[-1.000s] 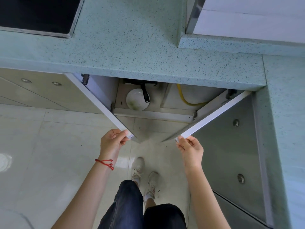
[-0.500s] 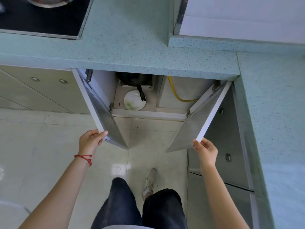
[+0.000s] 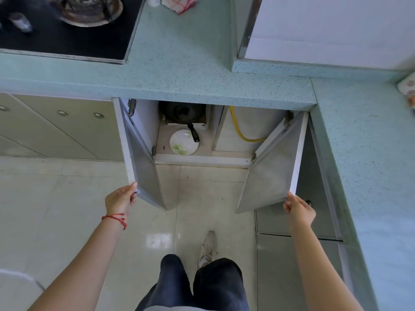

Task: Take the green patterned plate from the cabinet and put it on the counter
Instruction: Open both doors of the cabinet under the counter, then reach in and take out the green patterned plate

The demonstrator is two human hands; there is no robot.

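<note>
A white plate with a green pattern [image 3: 183, 143] lies flat on the floor of the cabinet [image 3: 202, 161] under the speckled green counter [image 3: 179, 70]. A black pan's handle [image 3: 194, 133] overlaps the plate's upper right rim. Both cabinet doors stand wide apart. My left hand [image 3: 120, 199] grips the bottom corner of the left door [image 3: 134, 158]. My right hand [image 3: 298, 209] grips the bottom corner of the right door [image 3: 276, 167]. Both hands are well in front of the plate.
A black pan [image 3: 182, 113] sits at the back of the cabinet. A yellow hose [image 3: 241, 132] curves through the right compartment. On the counter are a black hob with a pot [image 3: 85, 10] and a red-checked cloth [image 3: 179, 3]. My legs and shoe stand on the tiled floor.
Both doors have swung from nearly together to wide apart, with my hands moving outward on them. The plate and pan have come fully into sight.
</note>
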